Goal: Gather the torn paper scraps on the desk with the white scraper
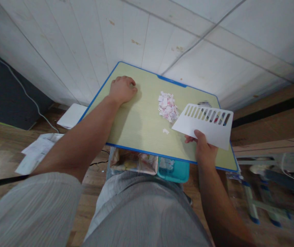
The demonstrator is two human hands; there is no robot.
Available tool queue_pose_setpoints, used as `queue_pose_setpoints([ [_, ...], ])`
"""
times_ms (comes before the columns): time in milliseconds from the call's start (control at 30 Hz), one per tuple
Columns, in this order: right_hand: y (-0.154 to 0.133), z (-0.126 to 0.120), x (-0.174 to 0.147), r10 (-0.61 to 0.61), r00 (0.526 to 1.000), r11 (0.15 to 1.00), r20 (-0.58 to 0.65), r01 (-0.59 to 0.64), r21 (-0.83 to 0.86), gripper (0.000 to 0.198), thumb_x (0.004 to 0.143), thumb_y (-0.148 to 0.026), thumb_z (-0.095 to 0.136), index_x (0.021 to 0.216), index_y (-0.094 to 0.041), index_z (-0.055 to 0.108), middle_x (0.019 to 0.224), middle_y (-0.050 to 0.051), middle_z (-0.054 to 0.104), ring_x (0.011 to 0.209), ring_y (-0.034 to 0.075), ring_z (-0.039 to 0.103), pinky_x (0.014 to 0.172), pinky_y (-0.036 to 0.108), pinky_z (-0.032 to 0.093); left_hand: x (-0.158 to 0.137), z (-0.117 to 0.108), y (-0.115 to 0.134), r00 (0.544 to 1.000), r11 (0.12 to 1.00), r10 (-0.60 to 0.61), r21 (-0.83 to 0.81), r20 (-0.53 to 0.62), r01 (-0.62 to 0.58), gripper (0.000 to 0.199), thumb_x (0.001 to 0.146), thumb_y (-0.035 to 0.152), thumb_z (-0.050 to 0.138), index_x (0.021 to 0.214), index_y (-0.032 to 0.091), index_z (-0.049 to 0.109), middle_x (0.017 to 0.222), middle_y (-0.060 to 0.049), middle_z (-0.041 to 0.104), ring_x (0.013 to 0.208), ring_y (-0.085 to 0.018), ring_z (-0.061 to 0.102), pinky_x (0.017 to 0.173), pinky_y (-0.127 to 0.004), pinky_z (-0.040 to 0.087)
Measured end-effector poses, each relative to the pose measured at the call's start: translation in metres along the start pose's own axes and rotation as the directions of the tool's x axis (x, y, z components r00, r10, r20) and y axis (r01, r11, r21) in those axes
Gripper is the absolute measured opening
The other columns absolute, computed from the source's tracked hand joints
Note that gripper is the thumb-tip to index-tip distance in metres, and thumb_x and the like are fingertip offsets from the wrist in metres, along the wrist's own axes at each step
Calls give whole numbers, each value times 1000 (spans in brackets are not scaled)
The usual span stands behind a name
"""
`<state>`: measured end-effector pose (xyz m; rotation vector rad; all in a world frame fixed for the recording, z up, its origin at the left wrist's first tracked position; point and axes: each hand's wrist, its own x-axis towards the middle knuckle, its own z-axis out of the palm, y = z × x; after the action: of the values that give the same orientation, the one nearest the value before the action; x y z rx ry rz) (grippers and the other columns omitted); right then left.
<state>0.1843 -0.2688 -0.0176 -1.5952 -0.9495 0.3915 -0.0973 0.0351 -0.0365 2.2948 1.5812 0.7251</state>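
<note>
My right hand (205, 148) grips a flat white slotted sheet (202, 129) by its near edge, thumb on top. A row of slots runs along the far side, and the sheet is held over the right part of the yellow-topped table (142, 128). Just left of it lies a heap of small torn paper pieces (168, 107), white with pinkish marks. One loose paper scrap (166, 131) lies nearer the front edge. At the table's far left rests my left hand (123, 89), its fingers curled; whether they hold anything is hidden.
Partly behind the slotted sheet sits a small dark item (205, 104). Below the front edge are a turquoise bin (174, 171) and an open box (134, 164). Papers (37, 151) lie at left. A white panelled wall (136, 37) stands behind the table.
</note>
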Motion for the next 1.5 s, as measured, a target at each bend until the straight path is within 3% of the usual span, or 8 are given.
queue_pose_setpoints([
  [233,-2,0,-7,9,995,997,100,-1,-78,35,90,-52,76,65,-27,70,64,5,76,64,26,74,77,45,69,1,1,-1,1000,1000,-1,23,1,1,38,101,43,65,133,28,78,148,-6,75,146,-33,57,130,-57,42],
  [433,1,-5,-8,8,998,995,63,-2,-96,36,91,-53,75,66,-27,72,66,4,77,65,27,74,87,48,68,3,4,-5,1000,1000,6,-7,-22,-6,41,96,45,67,134,33,78,143,-4,77,147,-35,57,130,-56,41],
  [567,-1,-17,-12,-30,990,985,136,52,-163,44,97,-48,72,58,-28,71,68,5,77,78,29,77,112,54,61,2,1,-2,1000,1000,-1,-8,0,1,41,98,47,64,134,32,78,149,-6,75,147,-35,58,131,-58,41],
  [833,1,-40,-21,-44,977,975,210,87,-202,47,98,-51,76,56,-31,69,69,3,77,86,32,71,123,58,53,-5,-8,9,999,999,-31,-17,34,32,43,98,49,62,133,29,78,154,-7,73,148,-34,54,131,-61,38],
  [1100,2,-73,-18,4,994,986,107,15,-168,27,81,-40,86,65,-29,67,66,0,72,77,29,68,98,48,62,-6,-11,12,995,999,-40,-18,92,42,65,98,76,56,138,28,75,141,-2,79,150,-29,44,131,-52,27],
  [1200,5,-73,-18,35,999,989,40,-29,-145,24,78,-38,88,69,-29,68,69,0,73,79,28,69,97,47,61,-6,-11,12,996,999,-52,-2,68,53,58,100,68,57,138,27,75,146,-1,77,147,-27,45,129,-51,30],
  [1333,7,-68,-20,77,994,987,76,-66,-144,24,80,-40,84,68,-29,68,70,1,73,79,29,69,97,48,61,-6,-11,12,998,999,-42,23,42,42,43,101,49,61,134,26,76,155,-2,72,141,-28,51,128,-53,36],
  [1500,8,-69,-23,106,987,989,123,-92,-116,28,79,-39,83,60,-29,65,64,2,70,71,27,69,89,46,64,-6,-10,12,999,999,-34,27,32,33,44,101,43,60,137,25,77,154,-4,72,136,-27,53,130,-55,37],
])
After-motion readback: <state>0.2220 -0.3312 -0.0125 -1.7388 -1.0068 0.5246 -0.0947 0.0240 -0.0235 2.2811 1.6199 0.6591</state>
